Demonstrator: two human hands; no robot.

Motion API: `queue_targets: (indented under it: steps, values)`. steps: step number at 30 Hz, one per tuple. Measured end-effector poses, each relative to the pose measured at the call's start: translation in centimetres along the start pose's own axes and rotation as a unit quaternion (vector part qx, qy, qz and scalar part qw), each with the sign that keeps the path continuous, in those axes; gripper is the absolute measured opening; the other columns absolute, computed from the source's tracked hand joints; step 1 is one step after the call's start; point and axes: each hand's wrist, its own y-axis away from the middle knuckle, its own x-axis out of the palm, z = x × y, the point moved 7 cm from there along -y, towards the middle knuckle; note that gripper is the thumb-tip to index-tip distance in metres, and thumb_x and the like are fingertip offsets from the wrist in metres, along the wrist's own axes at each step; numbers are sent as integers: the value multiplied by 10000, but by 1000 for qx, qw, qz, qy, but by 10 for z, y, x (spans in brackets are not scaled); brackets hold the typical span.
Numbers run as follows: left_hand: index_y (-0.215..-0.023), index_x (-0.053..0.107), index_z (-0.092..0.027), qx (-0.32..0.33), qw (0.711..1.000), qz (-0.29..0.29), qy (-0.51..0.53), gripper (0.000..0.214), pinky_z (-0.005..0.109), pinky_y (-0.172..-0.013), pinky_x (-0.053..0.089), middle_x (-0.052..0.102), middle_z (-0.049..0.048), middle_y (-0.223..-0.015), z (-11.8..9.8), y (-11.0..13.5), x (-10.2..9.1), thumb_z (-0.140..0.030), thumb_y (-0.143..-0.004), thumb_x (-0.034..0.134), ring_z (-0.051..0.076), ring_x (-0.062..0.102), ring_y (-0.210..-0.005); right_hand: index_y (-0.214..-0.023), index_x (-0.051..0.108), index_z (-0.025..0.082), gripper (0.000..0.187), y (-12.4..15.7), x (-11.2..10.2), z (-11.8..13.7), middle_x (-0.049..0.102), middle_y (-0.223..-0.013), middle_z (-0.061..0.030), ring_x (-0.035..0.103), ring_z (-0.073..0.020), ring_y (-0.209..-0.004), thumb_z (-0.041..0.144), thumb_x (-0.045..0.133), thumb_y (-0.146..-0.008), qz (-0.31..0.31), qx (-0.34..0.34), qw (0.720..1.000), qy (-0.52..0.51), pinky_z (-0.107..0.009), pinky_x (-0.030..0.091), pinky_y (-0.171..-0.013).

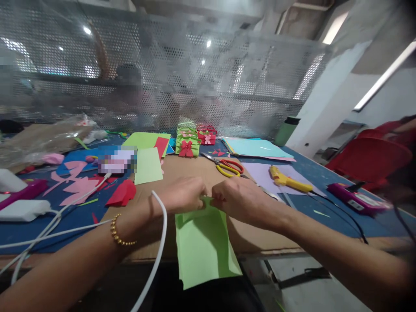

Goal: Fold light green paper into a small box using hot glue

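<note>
A sheet of light green paper [204,247] hangs over the front edge of the table, its top edge between my two hands. My left hand [190,193] pinches that edge on the left, a gold beaded bracelet at its wrist. Close beside it, my right hand [230,195] grips the edge on the right, fingers curled. Just beyond the hands lie scissors [227,167] with red and yellow handles. A paler green sheet [148,165] is to the left on the cardboard [191,171]. Small green paper bags [187,141] with a red bow stand at the back.
A yellow glue gun [289,180] rests on lilac paper at right, its cord trailing. White cables [58,216] cross the left side near pink and red paper scraps [78,182]. A stack of coloured sheets [260,148] and a green bottle [287,131] are at the back right.
</note>
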Motion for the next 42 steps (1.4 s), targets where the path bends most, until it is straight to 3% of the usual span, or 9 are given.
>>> queue_targets:
  steps: [4,8,15,18,24,29,32,36,42]
  values:
    - [-736,698,-184,16,1000,-19,0,71,265,-534,290,611,-1,-640,-8,-6,5,-180,-723,628,141,522,-599,-979,683,190,226,-5,-7,6,734,-826,-31,639,-146,-695,268,698,-768,21,-5,998,-56,-218,338,-533]
    - [-774,670,-182,1,999,-41,-1,97,262,-522,270,582,-5,-650,-11,-1,1,-149,-711,604,132,498,-591,-858,689,173,99,-7,-8,12,742,-804,-29,641,-131,-687,165,673,-761,28,-21,997,-76,-203,347,-541]
    - [-616,572,-187,-46,999,1,20,133,257,-470,224,415,-51,-525,2,11,0,-260,-712,625,113,436,-505,-761,721,177,197,3,-6,10,656,-612,5,526,-101,-538,41,580,-740,4,-39,997,-59,-249,229,-507]
    - [-642,589,-186,-49,998,-1,28,61,252,-480,228,400,-59,-536,3,10,5,-211,-696,600,108,431,-517,-805,743,200,232,4,-6,11,670,-631,17,528,-95,-538,43,589,-731,12,-52,996,-67,-245,222,-507]
    - [-699,655,-167,-60,997,-28,31,69,261,-514,248,524,-22,-597,-2,7,10,-150,-671,593,117,459,-563,-822,749,182,144,-1,-4,11,733,-735,-29,598,-122,-618,167,606,-811,14,-58,993,-104,-218,302,-514]
    - [-811,719,-145,-79,995,-8,56,180,257,-527,286,604,4,-647,3,14,5,-259,-748,595,126,492,-580,-744,736,162,189,-7,6,6,656,-607,10,517,-106,-548,176,568,-829,17,-72,989,-125,-228,270,-495]
    - [-1008,729,-156,-64,992,8,105,327,237,-598,383,709,35,-842,5,24,-6,-389,-846,567,147,599,-714,-696,704,143,202,-9,11,3,638,-639,4,493,-104,-573,142,541,-815,6,-91,987,-134,-236,289,-527]
    - [-1188,667,-143,-63,988,-40,134,386,253,-771,455,719,99,-1121,10,40,-23,-348,-918,483,184,648,-947,-680,675,145,198,-7,13,2,635,-683,3,496,-106,-616,117,523,-804,2,-117,982,-151,-233,321,-566]
    - [-1092,669,-205,-118,991,55,33,307,290,-733,455,728,71,-1008,6,54,-6,-318,-837,541,228,661,-914,-720,691,156,192,-5,10,0,639,-693,-5,504,-120,-608,169,529,-821,1,-118,978,-174,-236,321,-541]
